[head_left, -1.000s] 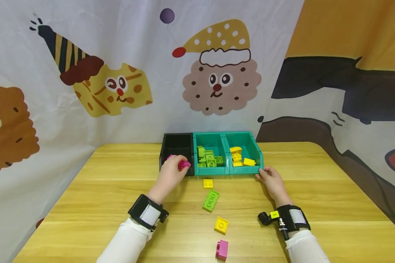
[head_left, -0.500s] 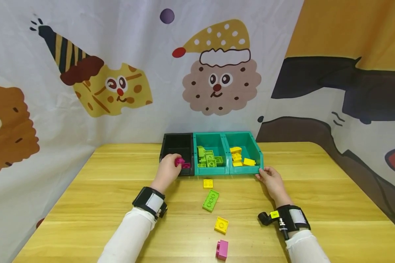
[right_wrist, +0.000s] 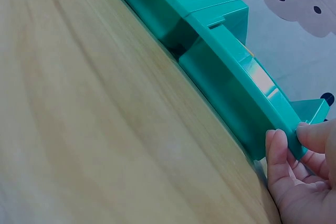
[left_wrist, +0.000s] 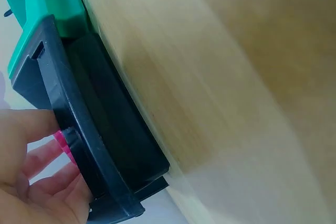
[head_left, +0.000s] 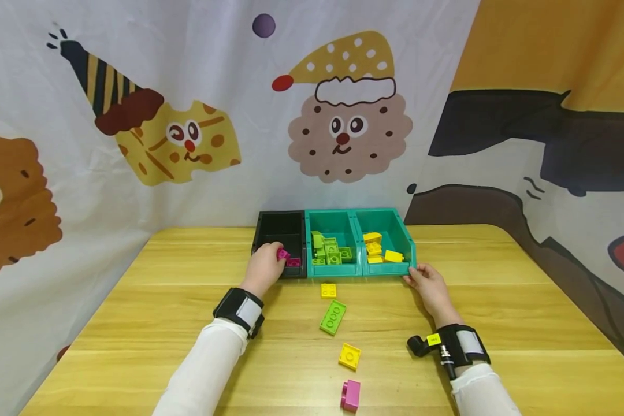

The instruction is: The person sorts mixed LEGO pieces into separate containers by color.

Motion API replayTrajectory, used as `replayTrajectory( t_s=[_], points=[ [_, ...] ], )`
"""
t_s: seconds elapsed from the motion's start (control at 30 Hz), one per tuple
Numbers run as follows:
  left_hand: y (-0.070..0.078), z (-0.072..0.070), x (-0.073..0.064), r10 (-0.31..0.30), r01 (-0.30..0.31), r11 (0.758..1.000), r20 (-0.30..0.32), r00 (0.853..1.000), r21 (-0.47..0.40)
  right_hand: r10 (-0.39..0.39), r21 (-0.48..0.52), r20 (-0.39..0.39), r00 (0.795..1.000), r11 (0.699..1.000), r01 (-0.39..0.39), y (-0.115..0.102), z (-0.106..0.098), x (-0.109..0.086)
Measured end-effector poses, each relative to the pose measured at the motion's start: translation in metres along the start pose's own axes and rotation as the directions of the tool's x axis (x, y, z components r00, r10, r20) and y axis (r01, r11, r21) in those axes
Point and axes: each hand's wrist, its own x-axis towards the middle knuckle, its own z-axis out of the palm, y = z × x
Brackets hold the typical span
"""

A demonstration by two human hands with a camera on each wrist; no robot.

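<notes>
My left hand [head_left: 264,267] reaches over the front of the black bin [head_left: 282,222]. Its thumb and fingers pinch a pink building brick [head_left: 283,253], mostly hidden by the hand; in the left wrist view a sliver of that pink brick [left_wrist: 65,145] shows between them, behind the bin's front rim. A second pink brick [head_left: 294,262] lies inside the bin, just right of the fingers. With thumb and fingers, my right hand [head_left: 429,290] pinches the front right corner of the right teal bin [head_left: 389,269].
Green bricks [head_left: 331,252] fill part of the middle teal bin [head_left: 337,270]; yellow bricks [head_left: 374,248] lie in the right one. On the wooden table [head_left: 187,323], a yellow brick [head_left: 329,290], a green brick [head_left: 333,317], another yellow brick [head_left: 349,356] and a pink brick [head_left: 351,396] form a line.
My left hand has drawn back slightly left with its pink brick, uncovering the second pink brick in the black bin. The right hand keeps its place at the teal bin's corner.
</notes>
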Motion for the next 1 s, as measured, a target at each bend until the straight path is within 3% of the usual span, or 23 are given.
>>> replayTrajectory(
  t_s=[0.4,0.6,1.0],
  points=[
    [0.0033,0.0008,-0.0005,0.014,-0.016,0.998,0.026,1.0,0.067,0.005,-0.009,0.006,1.0,1.0,-0.005,-0.0024,0.0003,-0.0013],
    [0.0038,0.0009,-0.0027,0.039,-0.04,0.996,0.013,0.999,0.081,0.004,0.008,0.005,1.0,1.0,-0.004,-0.0016,0.0003,-0.0014],
    [0.0064,0.0037,-0.0024,0.021,-0.019,0.997,-0.024,0.999,0.074,0.0,0.013,0.003,1.0,1.0,0.0,-0.0017,0.0009,-0.0014]
  ],
)
